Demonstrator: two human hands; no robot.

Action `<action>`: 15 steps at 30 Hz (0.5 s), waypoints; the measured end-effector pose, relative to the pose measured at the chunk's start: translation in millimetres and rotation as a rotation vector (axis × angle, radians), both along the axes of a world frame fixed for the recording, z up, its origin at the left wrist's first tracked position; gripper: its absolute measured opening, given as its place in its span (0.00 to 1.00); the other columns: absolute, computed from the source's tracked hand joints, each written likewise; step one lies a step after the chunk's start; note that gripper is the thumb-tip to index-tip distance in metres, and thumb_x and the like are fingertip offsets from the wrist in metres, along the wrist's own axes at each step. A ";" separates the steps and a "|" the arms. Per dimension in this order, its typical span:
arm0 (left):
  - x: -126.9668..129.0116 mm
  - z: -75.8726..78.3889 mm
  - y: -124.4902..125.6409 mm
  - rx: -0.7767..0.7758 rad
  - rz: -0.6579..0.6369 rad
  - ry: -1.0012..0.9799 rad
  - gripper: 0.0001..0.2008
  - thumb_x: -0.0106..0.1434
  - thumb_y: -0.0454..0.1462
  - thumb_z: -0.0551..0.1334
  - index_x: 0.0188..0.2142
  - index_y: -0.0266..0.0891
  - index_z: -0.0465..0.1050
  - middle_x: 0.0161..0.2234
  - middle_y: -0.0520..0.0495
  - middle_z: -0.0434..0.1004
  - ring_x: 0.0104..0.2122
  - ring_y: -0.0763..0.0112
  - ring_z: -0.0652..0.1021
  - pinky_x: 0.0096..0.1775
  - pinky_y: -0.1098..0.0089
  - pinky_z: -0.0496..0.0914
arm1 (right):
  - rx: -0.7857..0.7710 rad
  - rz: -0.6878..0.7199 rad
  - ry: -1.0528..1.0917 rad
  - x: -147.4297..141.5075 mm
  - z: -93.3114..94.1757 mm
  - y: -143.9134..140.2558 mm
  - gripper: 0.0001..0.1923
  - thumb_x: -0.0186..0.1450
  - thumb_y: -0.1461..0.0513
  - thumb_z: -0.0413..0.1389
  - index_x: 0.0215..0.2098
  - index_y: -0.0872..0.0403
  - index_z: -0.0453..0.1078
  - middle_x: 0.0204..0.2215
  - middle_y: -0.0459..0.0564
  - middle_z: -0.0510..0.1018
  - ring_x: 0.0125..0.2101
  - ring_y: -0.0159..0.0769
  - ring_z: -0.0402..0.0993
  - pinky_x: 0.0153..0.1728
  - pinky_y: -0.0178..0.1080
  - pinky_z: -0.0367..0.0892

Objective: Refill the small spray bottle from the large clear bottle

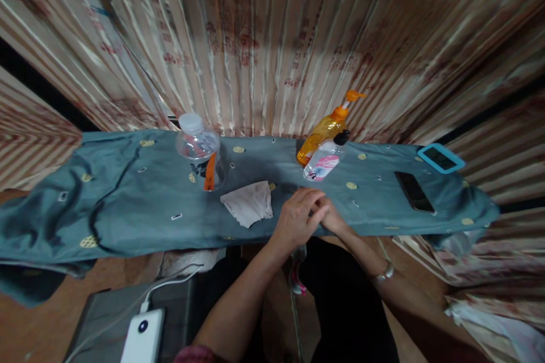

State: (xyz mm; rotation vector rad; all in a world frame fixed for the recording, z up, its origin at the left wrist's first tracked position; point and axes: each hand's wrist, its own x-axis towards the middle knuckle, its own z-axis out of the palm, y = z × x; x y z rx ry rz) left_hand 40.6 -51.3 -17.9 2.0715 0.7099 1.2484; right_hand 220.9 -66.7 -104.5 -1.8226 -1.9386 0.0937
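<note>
Blue-grey cloth covers the table before striped curtains

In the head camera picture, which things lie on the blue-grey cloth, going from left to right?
Clear plastic water bottle with white cap → crumpled beige cloth → the clasped left hand and right hand → black phone → turquoise-framed device.

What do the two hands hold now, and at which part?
Nothing can be seen held: the left hand lies over the right hand at the table edge.
</note>
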 end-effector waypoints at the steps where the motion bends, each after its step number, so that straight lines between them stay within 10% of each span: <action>1: 2.5 -1.4 -0.1 -0.003 -0.006 0.001 0.11 0.69 0.38 0.61 0.49 0.40 0.74 0.47 0.40 0.82 0.48 0.60 0.81 0.53 0.57 0.77 | -0.023 -0.044 0.011 16.0 0.9 -6.1 0.24 0.73 0.53 0.42 0.60 0.52 0.68 0.48 0.55 0.82 0.46 0.44 0.80 0.48 0.47 0.77; 9: 19.9 -12.4 1.8 -0.034 -0.006 0.045 0.08 0.69 0.38 0.62 0.46 0.40 0.76 0.44 0.42 0.83 0.43 0.63 0.83 0.50 0.61 0.78 | 0.009 -0.601 -0.050 161.9 22.1 -63.7 0.44 0.66 0.44 0.46 0.66 0.73 0.53 0.65 0.83 0.58 0.68 0.66 0.53 0.62 0.67 0.57; 15: 20.5 -15.9 0.7 -0.017 0.005 0.035 0.10 0.70 0.40 0.60 0.46 0.38 0.75 0.44 0.40 0.83 0.43 0.62 0.82 0.49 0.61 0.78 | -0.102 -0.985 -0.082 232.5 18.9 -55.9 0.55 0.62 0.38 0.52 0.69 0.73 0.48 0.64 0.82 0.60 0.66 0.68 0.57 0.62 0.62 0.56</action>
